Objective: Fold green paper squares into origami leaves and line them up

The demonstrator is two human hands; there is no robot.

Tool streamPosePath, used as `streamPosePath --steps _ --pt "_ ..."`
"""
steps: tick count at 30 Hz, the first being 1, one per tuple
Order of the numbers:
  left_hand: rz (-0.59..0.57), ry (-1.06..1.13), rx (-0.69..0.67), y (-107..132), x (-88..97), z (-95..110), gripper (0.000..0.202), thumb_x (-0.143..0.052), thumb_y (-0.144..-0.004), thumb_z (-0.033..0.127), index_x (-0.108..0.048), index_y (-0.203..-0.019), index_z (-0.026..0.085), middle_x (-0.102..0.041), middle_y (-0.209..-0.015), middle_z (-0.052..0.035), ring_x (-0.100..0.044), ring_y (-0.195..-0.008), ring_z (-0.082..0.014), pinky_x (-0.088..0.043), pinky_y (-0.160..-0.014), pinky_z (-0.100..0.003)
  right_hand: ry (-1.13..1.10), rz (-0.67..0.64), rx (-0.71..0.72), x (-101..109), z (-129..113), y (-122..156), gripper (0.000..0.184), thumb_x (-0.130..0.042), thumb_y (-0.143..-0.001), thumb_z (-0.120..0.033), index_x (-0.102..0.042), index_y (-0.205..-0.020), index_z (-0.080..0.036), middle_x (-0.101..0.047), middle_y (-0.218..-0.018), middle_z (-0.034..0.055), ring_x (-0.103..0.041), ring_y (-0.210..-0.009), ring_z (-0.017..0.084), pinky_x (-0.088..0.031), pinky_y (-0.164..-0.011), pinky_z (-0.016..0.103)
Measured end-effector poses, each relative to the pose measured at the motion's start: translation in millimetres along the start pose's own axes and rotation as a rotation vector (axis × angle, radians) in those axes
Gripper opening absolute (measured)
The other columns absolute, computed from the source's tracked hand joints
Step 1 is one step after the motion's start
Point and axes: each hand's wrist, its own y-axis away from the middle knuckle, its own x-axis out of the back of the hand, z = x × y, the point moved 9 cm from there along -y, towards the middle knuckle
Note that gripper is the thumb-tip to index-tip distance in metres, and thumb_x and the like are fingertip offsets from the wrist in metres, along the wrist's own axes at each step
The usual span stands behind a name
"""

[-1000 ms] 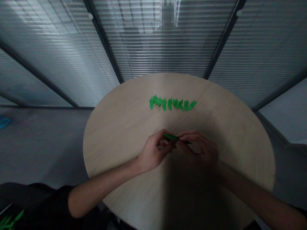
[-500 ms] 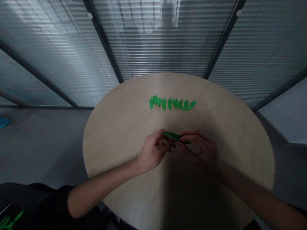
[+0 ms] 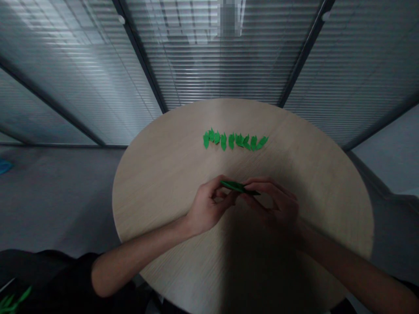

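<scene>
My left hand and right hand are nearly meeting, the fingers of each pinched closed on a green paper strip, and that's all they have hold of. The strip sits between my hands, lower middle of the frame, held just over the table. Right now it's turned a touch flatter to me than a moment ago, showing a little more face. Farther up, mid-table, a row of green paper leaves runs side by side, well clear of my hands. Beyond the table's far rim, a glass wall with blinds fills the top. Lower left, more green leaves poke out beside dark cloth.
</scene>
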Motion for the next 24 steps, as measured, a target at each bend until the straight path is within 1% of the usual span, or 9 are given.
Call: streamPosePath --steps 5,10,14,17,19,22,24 --pt "0.006 -0.003 0.006 0.6 0.7 -0.1 0.012 -0.071 -0.090 0.026 -0.067 -0.091 0.014 -0.071 -0.083 -0.0044 -0.068 -0.065 -0.0117 -0.059 -0.060 -0.022 -0.033 -0.003 -0.019 -0.6 0.4 -0.4 0.020 -0.076 -0.090 -0.016 -0.068 -0.106 -0.025 -0.078 -0.098 0.0045 -0.077 -0.085 0.018 -0.066 -0.074 0.029" --pt "-0.003 -0.012 0.038 0.3 0.3 -0.9 0.013 -0.071 -0.090 0.027 -0.066 -0.089 0.015 -0.070 -0.079 -0.0036 -0.068 -0.063 -0.0122 -0.057 -0.057 -0.021 -0.051 -0.009 -0.033 -2.8 2.3 0.6 0.021 -0.077 -0.088 -0.016 -0.068 -0.106 -0.024 -0.078 -0.099 0.0047 -0.077 -0.085 0.017 -0.064 -0.076 0.029" --pt "-0.023 -0.028 0.055 0.7 -1.8 -2.4 0.013 -0.072 -0.088 0.026 -0.067 -0.093 0.015 -0.071 -0.086 -0.0050 -0.066 -0.063 -0.0114 -0.054 -0.056 -0.021 -0.044 -0.020 -0.048 -4.7 5.1 1.4 0.020 -0.075 -0.088 -0.020 -0.067 -0.106 -0.024 -0.078 -0.098 0.0049 -0.077 -0.087 0.018 -0.064 -0.076 0.031" --pt "-0.041 -0.030 0.050 1.2 -4.0 -3.8 0.012 -0.071 -0.088 0.024 -0.067 -0.096 0.015 -0.070 -0.087 -0.0047 -0.065 -0.065 -0.0108 -0.054 -0.058 -0.021 -0.061 -0.024 -0.080 -5.2 8.1 0.7 0.011 -0.072 -0.090 -0.018 -0.068 -0.099 -0.023 -0.077 -0.095 0.0046 -0.076 -0.082 0.017 -0.064 -0.073 0.030" --pt "-0.048 -0.025 0.046 1.4 -4.7 -5.2 0.013 -0.071 -0.090 0.025 -0.066 -0.097 0.015 -0.069 -0.088 -0.0042 -0.064 -0.066 -0.0106 -0.055 -0.059 -0.022 -0.084 -0.030 -0.110 -5.7 10.5 0.0 0.008 -0.071 -0.091 -0.016 -0.070 -0.095 -0.023 -0.077 -0.094 0.0044 -0.075 -0.081 0.017 -0.063 -0.073 0.029" --pt "-0.059 -0.014 0.047 1.7 -5.8 -7.0 0.013 -0.070 -0.091 0.025 -0.066 -0.098 0.015 -0.068 -0.090 -0.0044 -0.065 -0.068 -0.0107 -0.056 -0.062 -0.022 -0.132 -0.044 -0.152 -6.3 13.5 -0.4 0.007 -0.072 -0.090 -0.016 -0.071 -0.094 -0.022 -0.076 -0.093 0.0041 -0.075 -0.082 0.016 -0.064 -0.073 0.029" --pt "-0.060 -0.005 0.040 1.7 -6.1 -6.3 0.012 -0.071 -0.090 0.023 -0.066 -0.097 0.015 -0.069 -0.091 -0.0046 -0.065 -0.070 -0.0107 -0.056 -0.063 -0.022 -0.145 -0.049 -0.151 -6.2 13.0 -0.4 0.008 -0.074 -0.089 -0.016 -0.072 -0.094 -0.022 -0.076 -0.094 0.0042 -0.075 -0.083 0.016 -0.064 -0.073 0.028"
